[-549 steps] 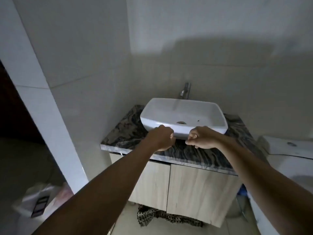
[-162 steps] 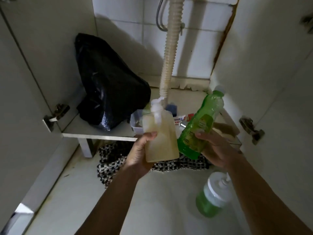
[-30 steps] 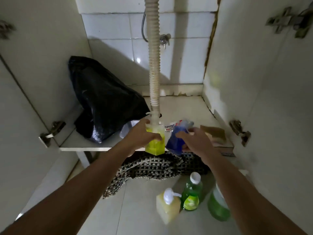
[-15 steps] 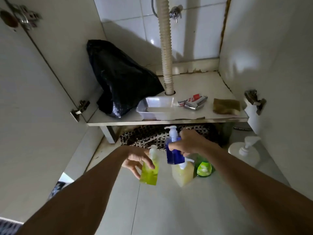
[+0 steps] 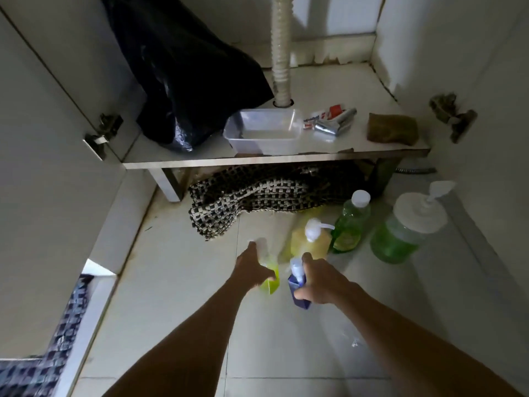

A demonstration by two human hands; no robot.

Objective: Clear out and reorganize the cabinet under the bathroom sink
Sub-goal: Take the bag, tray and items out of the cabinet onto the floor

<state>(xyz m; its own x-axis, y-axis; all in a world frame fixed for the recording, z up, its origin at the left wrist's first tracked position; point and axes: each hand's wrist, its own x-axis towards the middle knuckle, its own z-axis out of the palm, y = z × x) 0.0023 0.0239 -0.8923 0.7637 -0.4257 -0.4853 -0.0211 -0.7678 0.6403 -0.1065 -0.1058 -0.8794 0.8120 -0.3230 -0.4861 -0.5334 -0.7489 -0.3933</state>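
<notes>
Both hands are low over the floor (image 5: 177, 310) in front of the cabinet. Left hand (image 5: 252, 270) grips a yellow-green bottle (image 5: 270, 282), fingers wrapped over its top, the bottle's base at or near the tiles; motion blur hides whether it touches. Right hand (image 5: 317, 279) grips a blue pump bottle (image 5: 299, 290) round its neck, tilted, just beside the yellow-green one. Just beyond them on the floor stand a pale yellow pump bottle (image 5: 310, 239), a green bottle (image 5: 350, 224) with a white cap touching or nearly touching it, and farther right a wide green pump jar (image 5: 400, 233). Behind these, a checked cloth (image 5: 257, 196) lies bunched on the floor, partly under the cabinet shelf (image 5: 286, 159). On the shelf sit a black bag (image 5: 186, 73) at the left, a clear tub (image 5: 263, 133) near the front edge, a toothpaste tube (image 5: 329, 118) beside it, and a brown sponge (image 5: 392, 128) at the right. A ribbed drain hose (image 5: 280, 50) runs down through a hole in the shelf behind the tub. Both cabinet doors stand open, hinges (image 5: 103, 130) showing at each side.
</notes>
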